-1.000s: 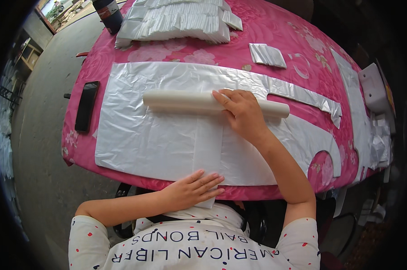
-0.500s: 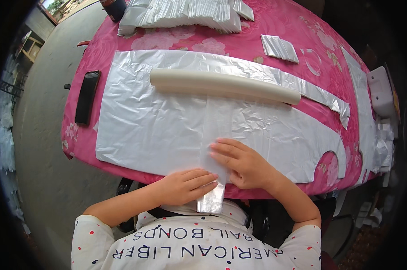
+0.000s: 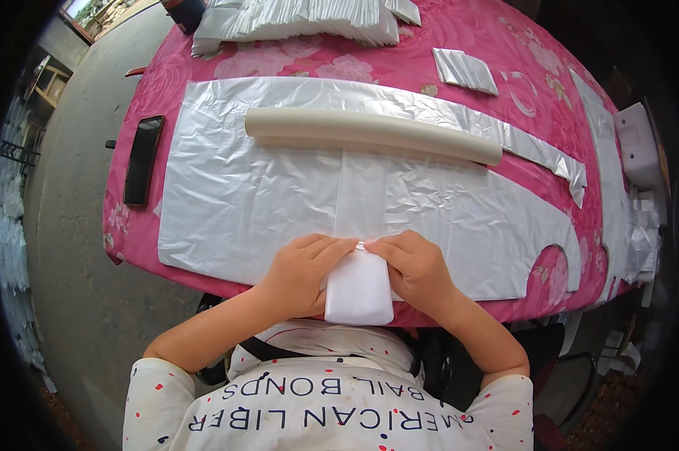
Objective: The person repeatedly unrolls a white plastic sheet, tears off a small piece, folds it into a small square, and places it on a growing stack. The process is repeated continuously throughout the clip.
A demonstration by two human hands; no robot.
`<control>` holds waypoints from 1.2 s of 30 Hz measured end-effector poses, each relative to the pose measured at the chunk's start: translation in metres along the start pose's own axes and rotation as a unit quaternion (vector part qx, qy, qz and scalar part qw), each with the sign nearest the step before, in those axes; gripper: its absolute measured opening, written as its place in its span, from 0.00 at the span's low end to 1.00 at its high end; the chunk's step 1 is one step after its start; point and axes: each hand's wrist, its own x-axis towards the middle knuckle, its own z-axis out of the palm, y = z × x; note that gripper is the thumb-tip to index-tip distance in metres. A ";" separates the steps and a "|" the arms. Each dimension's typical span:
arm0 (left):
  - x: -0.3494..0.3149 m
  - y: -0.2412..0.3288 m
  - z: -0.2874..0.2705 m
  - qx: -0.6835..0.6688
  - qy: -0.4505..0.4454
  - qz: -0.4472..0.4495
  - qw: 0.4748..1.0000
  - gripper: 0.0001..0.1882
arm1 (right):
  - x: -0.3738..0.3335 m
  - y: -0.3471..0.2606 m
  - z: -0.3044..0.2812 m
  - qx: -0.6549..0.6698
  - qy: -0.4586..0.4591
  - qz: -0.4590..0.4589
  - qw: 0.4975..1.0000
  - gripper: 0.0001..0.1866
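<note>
At the table's near edge, a folded white plastic bag (image 3: 359,292) makes a small smooth rectangle, its near end overhanging the edge. My left hand (image 3: 302,272) pinches its far left corner and my right hand (image 3: 417,270) its far right corner, thumbs and fingertips almost meeting. Beneath it lies a wide sheet of white plastic bags (image 3: 234,203), spread flat and wrinkled, with a rounded cut-out at its right end. A long cream-coloured tube (image 3: 369,135) rests across the far part of these bags, beyond both hands.
A pink flowered cloth (image 3: 399,68) covers the table. A black phone (image 3: 143,161) lies at left. Folded bags (image 3: 302,21) are piled at the far side, with a smaller bundle (image 3: 465,71) to the right. More plastic (image 3: 606,165) and a white container (image 3: 638,146) are at far right.
Both hands have shifted from lying flat on a narrow folded strip to pinching its far corners. The strip's hanging near end is now a shorter, wider white rectangle.
</note>
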 end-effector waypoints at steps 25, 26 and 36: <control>0.008 0.003 0.016 0.163 -0.070 -0.031 0.984 0.37 | 0.020 0.010 -0.002 -0.154 0.060 -0.031 0.986 0.32; 0.010 0.003 0.014 0.159 -0.053 -0.026 0.985 0.36 | 0.022 0.013 -0.005 -0.153 0.023 -0.046 0.987 0.32; 0.026 -0.011 0.014 0.234 0.021 0.046 0.971 0.25 | 0.037 0.033 -0.018 -0.112 -0.075 -0.068 0.989 0.28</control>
